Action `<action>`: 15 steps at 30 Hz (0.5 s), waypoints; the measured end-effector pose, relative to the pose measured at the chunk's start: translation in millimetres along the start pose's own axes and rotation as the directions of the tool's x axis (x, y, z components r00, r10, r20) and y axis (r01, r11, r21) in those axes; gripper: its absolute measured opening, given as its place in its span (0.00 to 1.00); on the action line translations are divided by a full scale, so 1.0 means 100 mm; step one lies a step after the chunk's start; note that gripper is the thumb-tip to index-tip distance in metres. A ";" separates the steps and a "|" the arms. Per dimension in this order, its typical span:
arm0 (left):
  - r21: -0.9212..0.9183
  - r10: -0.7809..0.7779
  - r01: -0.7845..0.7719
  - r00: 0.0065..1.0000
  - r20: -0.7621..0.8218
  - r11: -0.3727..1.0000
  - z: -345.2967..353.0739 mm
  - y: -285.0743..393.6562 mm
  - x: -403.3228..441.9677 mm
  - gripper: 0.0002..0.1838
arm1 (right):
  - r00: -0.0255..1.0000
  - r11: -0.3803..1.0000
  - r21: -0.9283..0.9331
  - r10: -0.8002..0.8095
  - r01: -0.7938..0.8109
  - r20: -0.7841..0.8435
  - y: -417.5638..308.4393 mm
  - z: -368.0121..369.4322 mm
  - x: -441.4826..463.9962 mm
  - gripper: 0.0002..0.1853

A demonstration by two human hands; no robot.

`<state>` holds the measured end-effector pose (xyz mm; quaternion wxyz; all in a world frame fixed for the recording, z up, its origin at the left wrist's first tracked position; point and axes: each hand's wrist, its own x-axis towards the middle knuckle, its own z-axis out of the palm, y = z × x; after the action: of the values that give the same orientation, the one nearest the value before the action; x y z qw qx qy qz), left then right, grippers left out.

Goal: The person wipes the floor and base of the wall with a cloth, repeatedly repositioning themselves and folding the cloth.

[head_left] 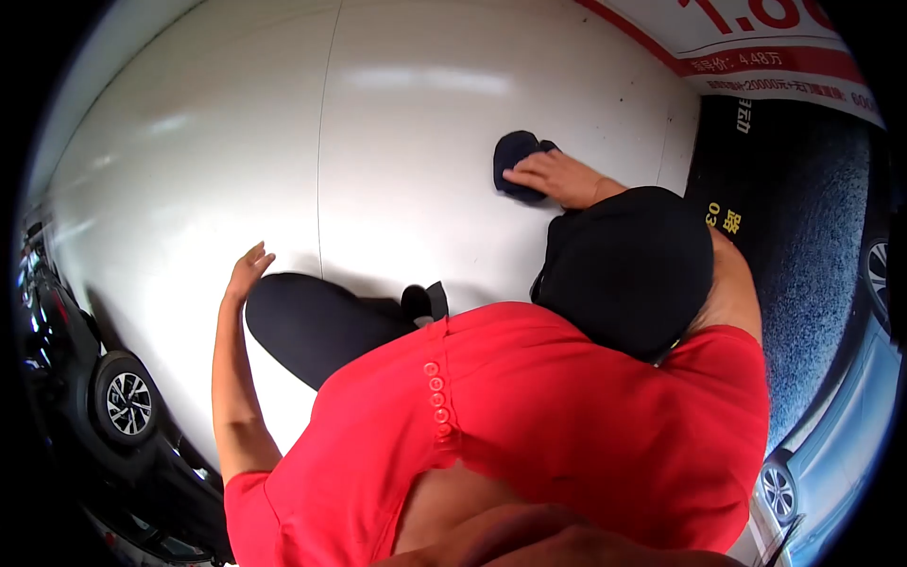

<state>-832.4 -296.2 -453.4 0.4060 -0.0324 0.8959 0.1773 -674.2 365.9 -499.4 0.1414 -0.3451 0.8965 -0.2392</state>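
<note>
Pale, glossy floor (406, 142) fills most of the view, marked by a thin dark seam running from the top edge down toward the person's knees, with blurred light reflections across it. Next in extent is the person's red top (557, 406), low in the view. At the left edge stands a black car (61, 378); its multi-spoke wheel (128, 403) is toward the floor area. To the right is a black-and-blue display panel (812, 236), with a white-and-red price sign (756, 66) above it. A pale blue car (836, 416) shows beside the panel; whether it is printed or real cannot be determined. Both knees are bent, in black trousers (624, 265), the right knee appearing larger and nearer to the camera. Left hand (249, 269): just beyond the left knee, fingers apart and partly extended. Right hand (562, 178): beyond the right knee, fingers laid over the near part of a dark navy cloth (515, 151); whether they grip it or only press on it cannot be told. Cloth position: bunched on the floor, beneath and just past the right fingertips. Smallest item recorded: a row of round red buttons (436, 399) down the front of the top
</note>
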 end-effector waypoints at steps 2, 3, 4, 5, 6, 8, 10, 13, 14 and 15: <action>-0.119 -0.045 0.047 0.999 0.017 0.992 -0.21 0.12 -0.08 0.38 | 0.992 0.995 -0.067 0.077 -0.071 0.099 0.07 0.29 -0.07 0.42; -0.075 -0.063 0.063 0.998 0.009 0.995 -0.29 0.28 -0.11 0.38 | 0.993 0.995 -0.070 0.083 -0.077 0.079 0.11 0.37 -0.11 0.42; -0.032 -0.080 0.080 0.997 -0.003 0.996 -0.33 0.45 -0.11 0.38 | 0.990 0.982 -0.143 0.129 -0.120 0.057 0.18 0.44 -0.17 0.41; -0.027 -0.074 0.074 0.997 0.001 0.997 -0.37 0.58 -0.06 0.38 | 0.984 0.964 -0.209 0.177 -0.165 0.039 0.23 0.51 -0.20 0.41; -0.013 -0.069 0.069 0.998 -0.004 0.998 -0.38 0.78 -0.01 0.38 | 0.982 0.972 -0.151 0.187 -0.181 0.024 0.28 0.59 -0.21 0.41; -0.021 0.005 -0.005 1.000 -0.020 1.000 -0.37 1.28 0.11 0.37 | 0.977 0.973 -0.102 0.212 -0.208 0.034 0.25 0.56 -0.19 0.39; 0.004 0.048 -0.048 0.998 -0.028 0.999 -0.33 1.77 0.28 0.35 | 0.974 0.976 -0.012 0.218 -0.219 -0.060 0.25 0.52 -0.28 0.32; 0.081 0.271 -0.268 0.962 -0.028 0.960 -0.32 2.85 0.32 0.31 | 0.941 0.960 0.108 0.276 -0.259 -0.195 0.55 0.62 -0.49 0.22; 0.070 0.322 -0.319 0.946 -0.033 0.945 -0.37 3.22 0.31 0.31 | 0.909 0.943 0.066 0.331 -0.326 -0.253 0.69 0.60 -0.65 0.22; 0.060 0.378 -0.375 0.925 -0.033 0.925 -0.42 3.57 0.31 0.31 | 0.854 0.912 0.080 0.406 -0.403 -0.326 0.79 0.50 -0.81 0.23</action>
<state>-956.0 25.9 -346.6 0.3452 0.1469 0.8986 0.2276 -638.3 456.0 -575.8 0.0354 -0.1027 0.9585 -0.2634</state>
